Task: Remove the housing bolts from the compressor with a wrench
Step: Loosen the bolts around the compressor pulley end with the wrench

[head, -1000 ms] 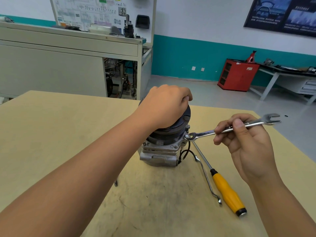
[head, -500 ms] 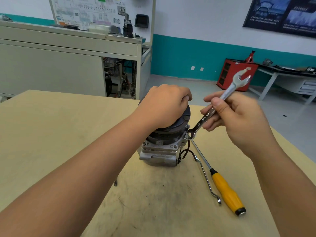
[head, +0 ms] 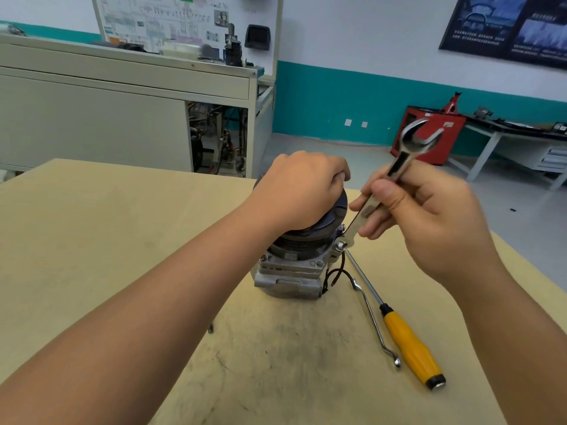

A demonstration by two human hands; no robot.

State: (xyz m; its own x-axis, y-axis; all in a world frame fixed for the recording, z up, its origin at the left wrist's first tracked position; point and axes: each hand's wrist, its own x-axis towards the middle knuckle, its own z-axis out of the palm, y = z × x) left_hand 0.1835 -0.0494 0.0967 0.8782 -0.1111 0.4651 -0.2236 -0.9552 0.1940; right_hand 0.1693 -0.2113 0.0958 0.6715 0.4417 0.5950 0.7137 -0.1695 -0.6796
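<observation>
A grey metal compressor (head: 288,276) with a black pulley on top stands upright in the middle of the wooden table (head: 92,240). My left hand (head: 302,191) grips the pulley from above. My right hand (head: 426,216) holds a silver combination wrench (head: 408,151) by its shaft. The wrench's lower end sits at a housing bolt (head: 340,246) on the compressor's right shoulder. Its open-jaw end points up and to the right.
A yellow-handled screwdriver (head: 409,345) and a bent metal rod (head: 372,320) lie on the table right of the compressor. A small dark piece (head: 210,329) lies at the front left. Beyond the table are a grey cabinet bench (head: 122,102) and a red cabinet (head: 429,136).
My right hand has swung the wrench from nearly level, pointing right, up to steeply tilted, pivoting about the bolt. My left hand has stayed on the pulley.
</observation>
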